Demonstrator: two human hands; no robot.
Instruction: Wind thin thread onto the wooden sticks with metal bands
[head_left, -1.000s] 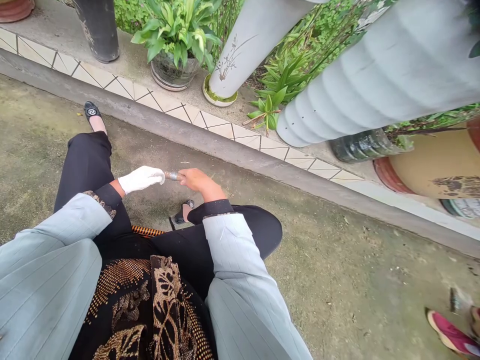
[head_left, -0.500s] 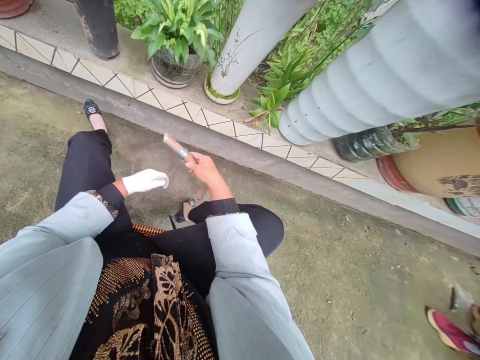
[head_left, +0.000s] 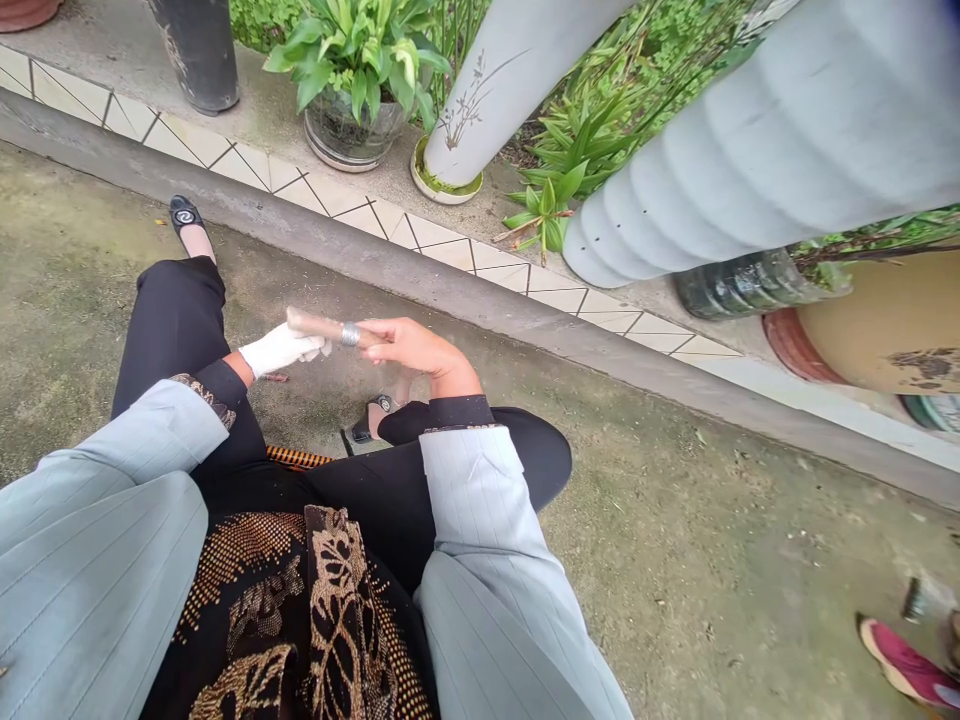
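Observation:
A wooden stick (head_left: 315, 324) with a band of silvery wire (head_left: 350, 334) wound round its middle lies nearly level in front of my knees. My right hand (head_left: 420, 348), bare, is closed round the stick's right end. My left hand (head_left: 277, 352) wears a white glove and is closed beside the stick's left part, which overlaps its fingertips. Whether the glove touches the wood I cannot tell. A thin strand shows between glove and stick in the earlier picture; now it is hidden or too fine to see. A small reddish piece (head_left: 277, 377) shows just below the glove.
A tiled ledge (head_left: 360, 218) crosses ahead, bearing a leafy potted plant (head_left: 352, 125), a grey-white pillar (head_left: 480, 100), a ribbed pillar (head_left: 675, 190) and a large tan pot (head_left: 862, 320). Another person's pink shoe (head_left: 896, 660) is at the lower right on the concrete floor (head_left: 712, 550).
The stick has swung from slanting away to nearly level, its free end coming left and down over the gloved fingers. My right hand has turned and shifted slightly right; my left moved slightly.

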